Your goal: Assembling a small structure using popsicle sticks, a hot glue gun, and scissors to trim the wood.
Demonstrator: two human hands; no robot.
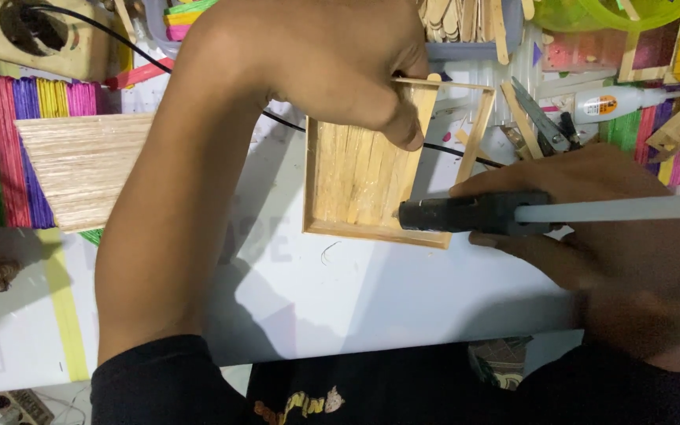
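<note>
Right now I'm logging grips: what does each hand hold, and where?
Left hand pinches the wooden stick tray at its top edge; right hand grips the black glue gun around its body.

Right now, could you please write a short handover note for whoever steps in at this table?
Left hand: presses down on the far edge of the wooden tray, pinching an upright stick wall there.
Right hand: grips the black glue gun, its nozzle at the tray's near right corner, with a clear glue stick trailing from the back.
Done: tray floor of sticks and low side rims are in place.
Left: the right side is only an open stick frame.
Nearby: glue bottle, fan-shaped stick panel.
</note>
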